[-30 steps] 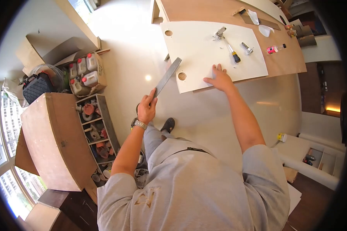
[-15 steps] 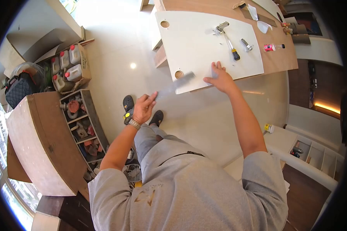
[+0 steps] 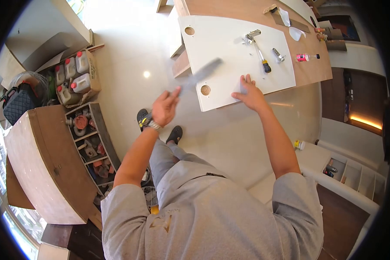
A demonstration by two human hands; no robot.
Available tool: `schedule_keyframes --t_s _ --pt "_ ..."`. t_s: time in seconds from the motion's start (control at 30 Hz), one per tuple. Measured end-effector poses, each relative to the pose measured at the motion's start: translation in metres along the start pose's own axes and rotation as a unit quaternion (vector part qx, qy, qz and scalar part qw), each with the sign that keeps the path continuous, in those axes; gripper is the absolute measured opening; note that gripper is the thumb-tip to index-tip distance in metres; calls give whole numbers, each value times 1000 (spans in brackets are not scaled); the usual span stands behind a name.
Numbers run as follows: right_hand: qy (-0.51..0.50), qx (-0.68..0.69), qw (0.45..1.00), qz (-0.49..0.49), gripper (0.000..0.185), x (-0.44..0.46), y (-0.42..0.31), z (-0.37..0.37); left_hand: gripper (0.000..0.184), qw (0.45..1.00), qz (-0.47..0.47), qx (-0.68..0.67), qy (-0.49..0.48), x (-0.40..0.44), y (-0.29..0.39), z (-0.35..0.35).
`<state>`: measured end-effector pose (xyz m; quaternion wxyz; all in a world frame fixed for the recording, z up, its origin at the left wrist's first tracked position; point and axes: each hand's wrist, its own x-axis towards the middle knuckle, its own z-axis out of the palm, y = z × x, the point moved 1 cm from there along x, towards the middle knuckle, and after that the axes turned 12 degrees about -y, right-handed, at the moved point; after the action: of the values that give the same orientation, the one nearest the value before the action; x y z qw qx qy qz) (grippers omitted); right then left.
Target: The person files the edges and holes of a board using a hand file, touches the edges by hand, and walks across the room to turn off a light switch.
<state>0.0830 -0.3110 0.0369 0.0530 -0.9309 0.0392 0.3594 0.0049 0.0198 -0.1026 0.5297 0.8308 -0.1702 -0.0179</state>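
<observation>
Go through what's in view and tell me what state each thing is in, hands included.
Left hand: closed
Flat metal tool: gripped in the left hand, blurred
White panel: lying flat
Right hand: open, resting on the white panel
Screwdriver: lying on the white panel
Hinges: lying on the white panel
Bottle: on its side, capped
Jugs: red caps on
Light strip: lit

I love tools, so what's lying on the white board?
A screwdriver, a metal fitting and a smaller metal piece. The right hand rests there too. The white board under them is covered, so I can't see those parts.
</observation>
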Motion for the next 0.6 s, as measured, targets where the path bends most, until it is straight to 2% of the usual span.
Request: schedule_keyframes --t_s 0.07,0.1,0.2,0.23,0.33,0.37,0.47,0.57,0.6 --pt "-10 -25 1000 -15 99 6 14 4 50 993 107 11 -56 14 21 10" --pt "-16 -38 999 -24 99 9 17 5 53 986 141 62 -68 11 30 8" --pt "-1 3 1000 -10 98 4 9 5 52 990 75 76 -91 -13 -1 -8" --pt "4 6 1000 -9 98 3 6 2 49 998 14 26 -60 -14 -14 -16" --pt "5 14 1000 -4 99 -2 0 2 47 994 -110 28 -4 5 -20 -33" --pt "4 12 1000 -1 99 -1 0 2 46 998 -49 30 18 14 -14 -27" --pt "1 -14 1000 -7 99 4 9 5 46 991 101 55 -63 23 20 -1" --pt "-1 -12 1000 -8 98 1 5 3 45 983 144 67 -90 -5 17 -15" --pt "2 -2 1000 -3 97 -1 2 1 45 991 96 63 -75 -10 1 -25"
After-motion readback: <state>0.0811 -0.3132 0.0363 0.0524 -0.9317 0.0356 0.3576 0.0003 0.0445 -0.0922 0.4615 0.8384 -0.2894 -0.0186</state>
